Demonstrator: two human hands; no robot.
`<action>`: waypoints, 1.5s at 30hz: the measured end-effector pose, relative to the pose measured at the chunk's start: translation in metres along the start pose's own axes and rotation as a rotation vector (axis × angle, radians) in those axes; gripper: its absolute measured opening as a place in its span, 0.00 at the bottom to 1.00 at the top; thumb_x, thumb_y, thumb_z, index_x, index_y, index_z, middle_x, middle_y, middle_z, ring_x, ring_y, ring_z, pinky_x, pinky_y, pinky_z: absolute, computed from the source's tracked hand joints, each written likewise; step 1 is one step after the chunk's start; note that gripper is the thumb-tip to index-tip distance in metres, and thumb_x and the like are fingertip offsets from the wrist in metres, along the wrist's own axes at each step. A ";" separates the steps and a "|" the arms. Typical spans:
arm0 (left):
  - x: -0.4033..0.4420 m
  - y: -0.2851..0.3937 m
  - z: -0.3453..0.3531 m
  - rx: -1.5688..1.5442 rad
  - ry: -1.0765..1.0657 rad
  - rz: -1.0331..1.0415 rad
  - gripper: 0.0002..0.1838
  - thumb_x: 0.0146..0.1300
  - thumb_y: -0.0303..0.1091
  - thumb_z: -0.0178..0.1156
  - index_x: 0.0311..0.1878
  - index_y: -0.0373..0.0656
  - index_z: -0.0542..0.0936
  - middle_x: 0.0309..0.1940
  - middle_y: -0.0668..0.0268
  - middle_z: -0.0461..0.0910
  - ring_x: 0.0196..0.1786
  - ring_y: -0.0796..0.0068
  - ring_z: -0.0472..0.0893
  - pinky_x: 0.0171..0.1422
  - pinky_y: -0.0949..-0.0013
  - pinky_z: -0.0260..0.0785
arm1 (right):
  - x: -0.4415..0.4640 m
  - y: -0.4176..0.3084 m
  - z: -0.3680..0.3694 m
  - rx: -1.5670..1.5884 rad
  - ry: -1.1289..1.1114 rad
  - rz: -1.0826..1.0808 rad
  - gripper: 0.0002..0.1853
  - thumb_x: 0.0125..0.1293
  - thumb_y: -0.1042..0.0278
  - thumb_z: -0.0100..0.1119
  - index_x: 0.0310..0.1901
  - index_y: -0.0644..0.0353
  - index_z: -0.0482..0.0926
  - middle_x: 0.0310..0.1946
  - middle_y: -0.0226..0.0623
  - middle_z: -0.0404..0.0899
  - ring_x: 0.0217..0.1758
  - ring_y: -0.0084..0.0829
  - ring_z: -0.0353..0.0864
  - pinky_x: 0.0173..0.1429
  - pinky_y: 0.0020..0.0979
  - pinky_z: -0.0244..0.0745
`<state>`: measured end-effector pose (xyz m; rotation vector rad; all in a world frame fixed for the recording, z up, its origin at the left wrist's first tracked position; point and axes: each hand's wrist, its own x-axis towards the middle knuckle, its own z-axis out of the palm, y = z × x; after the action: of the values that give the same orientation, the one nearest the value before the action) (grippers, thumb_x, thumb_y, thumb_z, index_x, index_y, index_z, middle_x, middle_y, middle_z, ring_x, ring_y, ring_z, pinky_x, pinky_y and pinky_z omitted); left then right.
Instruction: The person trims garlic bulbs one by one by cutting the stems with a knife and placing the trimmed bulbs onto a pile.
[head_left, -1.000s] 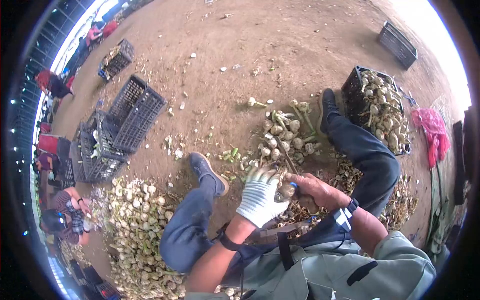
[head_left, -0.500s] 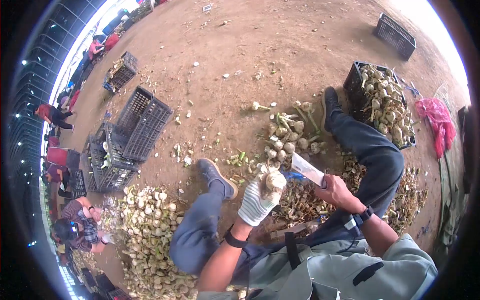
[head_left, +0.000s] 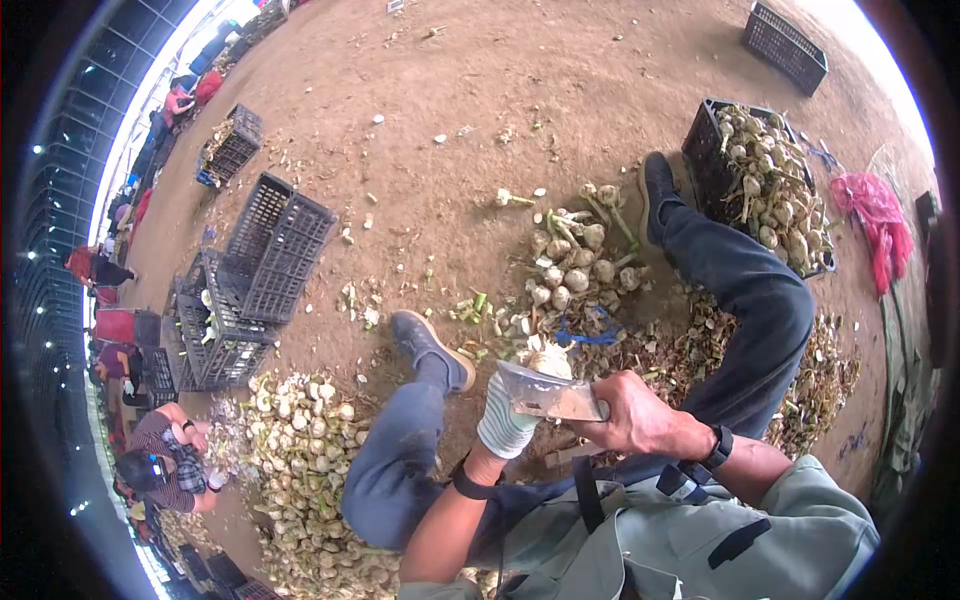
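Note:
My left hand (head_left: 503, 418), in a striped white glove, is closed around a garlic bulb (head_left: 549, 361). Bare and wrapped round a handle, my right hand (head_left: 640, 414) grips a broad-bladed knife (head_left: 553, 393). The blade lies across the near side of the bulb and covers part of my gloved fingers; whether it touches the bulb I cannot tell. Beyond my hands, a small heap of garlic bulbs with stems (head_left: 575, 262) rests on the ground between my feet. A large pile of trimmed garlic (head_left: 310, 480) spreads to the left of my left leg.
A black crate (head_left: 708, 150) full of garlic stands by my right foot. Stacked black crates (head_left: 225, 335) are at the left, near a seated person (head_left: 165, 450). Dry trimmings (head_left: 690, 345) cover the ground by my right leg. A pink net bag (head_left: 872, 225) lies at far right.
My right hand has brought the knife left, from beside the bulb to across it. My left hand still holds the garlic bulb in nearly the same place.

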<state>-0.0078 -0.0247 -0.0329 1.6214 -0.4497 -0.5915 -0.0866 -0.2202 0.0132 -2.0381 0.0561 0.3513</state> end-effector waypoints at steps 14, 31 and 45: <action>0.013 0.011 0.014 -1.043 -0.022 -0.020 0.27 0.69 0.48 0.58 0.60 0.36 0.72 0.49 0.55 0.80 0.47 0.63 0.82 0.51 0.65 0.77 | -0.002 0.033 0.009 0.641 0.160 0.307 0.22 0.66 0.49 0.61 0.40 0.66 0.82 0.18 0.24 0.71 0.18 0.17 0.65 0.22 0.24 0.59; 0.020 0.024 -0.001 -0.072 -0.032 -0.167 0.16 0.63 0.29 0.61 0.53 0.36 0.81 0.49 0.61 0.84 0.48 0.78 0.82 0.53 0.71 0.75 | 0.032 0.012 -0.017 0.468 0.186 0.110 0.14 0.63 0.61 0.67 0.34 0.66 0.78 0.21 0.22 0.72 0.25 0.15 0.67 0.26 0.24 0.62; 0.013 0.015 0.001 0.786 0.202 -0.043 0.14 0.57 0.35 0.67 0.41 0.33 0.82 0.23 0.57 0.82 0.26 0.68 0.83 0.33 0.66 0.75 | 0.003 0.022 0.014 0.660 -0.135 0.287 0.20 0.67 0.53 0.60 0.25 0.62 0.78 0.19 0.26 0.72 0.22 0.20 0.67 0.27 0.30 0.62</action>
<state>0.0025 -0.0348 -0.0198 2.4157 -0.5319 -0.2772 -0.0909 -0.2183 -0.0129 -1.3492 0.3392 0.5641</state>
